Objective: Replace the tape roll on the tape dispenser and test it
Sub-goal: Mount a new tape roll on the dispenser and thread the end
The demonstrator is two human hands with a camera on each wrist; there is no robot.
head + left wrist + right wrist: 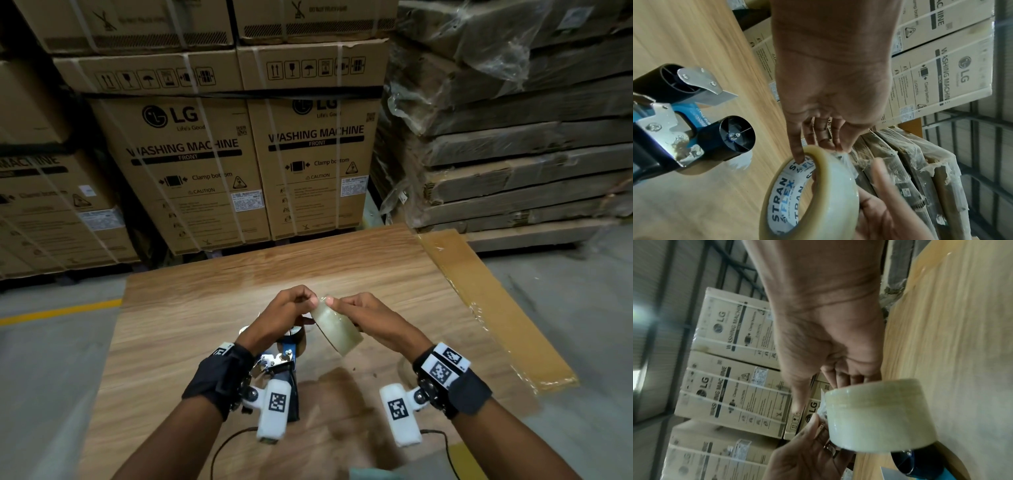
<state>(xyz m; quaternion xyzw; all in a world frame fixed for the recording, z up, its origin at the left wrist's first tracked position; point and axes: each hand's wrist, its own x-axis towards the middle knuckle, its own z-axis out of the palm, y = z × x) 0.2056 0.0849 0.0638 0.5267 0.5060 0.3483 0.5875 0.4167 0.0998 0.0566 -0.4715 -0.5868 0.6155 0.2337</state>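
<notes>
A roll of clear tape (337, 329) with a white printed core (785, 191) is held in the air above the wooden table (205, 308). My right hand (352, 310) grips the roll, thumb on its outer face. My left hand (296, 303) pinches the crinkled loose tape end (821, 412) at the roll's top edge, and its index fingertip (798, 156) touches the core rim. The blue and metal tape dispenser (674, 120) lies on the table under my left wrist (284, 356). Its black hub (735, 134) carries no roll.
Stacked washing machine cartons (191, 164) stand behind the table's far edge. Plastic-wrapped flat cartons (513, 137) are piled at the right. A long brown board (496, 308) lies along the table's right edge. A thin cable (226, 445) runs near the front edge.
</notes>
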